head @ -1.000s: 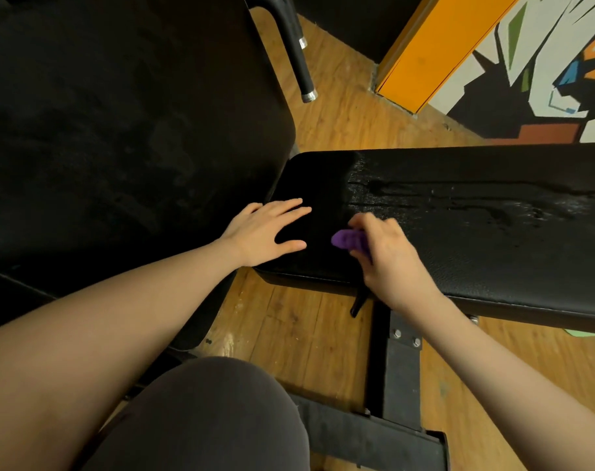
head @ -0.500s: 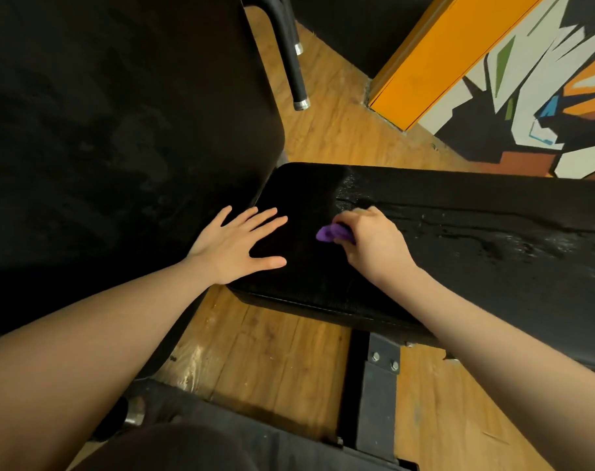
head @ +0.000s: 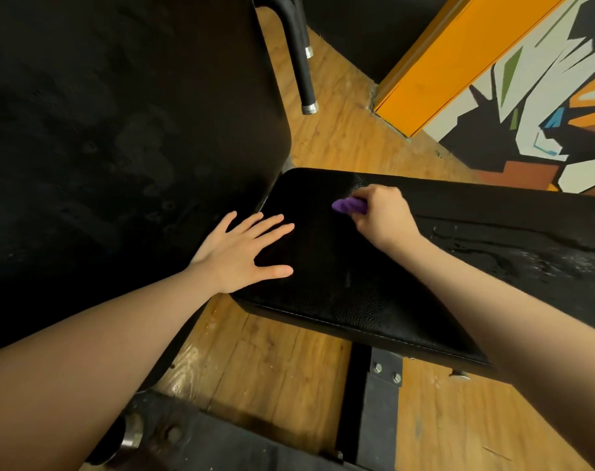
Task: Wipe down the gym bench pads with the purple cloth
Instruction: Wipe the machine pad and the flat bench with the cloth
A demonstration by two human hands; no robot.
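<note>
Since half a second ago, the right hand (head: 382,215) has been carried toward the far edge of the seat pad (head: 340,283), the purple cloth (head: 349,205) with it; the left hand (head: 245,254) is found where it was. Item: purple cloth, bunched small, gripped in the curled fingers of the right hand, one end protruding leftward, pressed to the pad surface close to the far edge, near the far-left corner. Item: left hand, fingers spread and flat, resting palm-down on the left end of the seat pad, nothing held; bracing is judged to be its purpose. Item: seat pad, black, grained; a dull, seemingly wiped zone is noted at the left end, while glistening wet streaks (head: 527,253) are seen along the right portion. Item: back pad (head: 119,130), black, large, just beside the seat pad's left end; faint marks are visible on it. Item: metal frame (head: 374,402) beneath, on a wooden floor (head: 289,368). Step in hand: wiping of the seat pad, judged partly done. Next move: the cloth is to be drawn rightward across the wet streaks with steady downward pressure, and refolding may be called for, as little cloth is exposed; the back pad appears yet to be treated.
</note>
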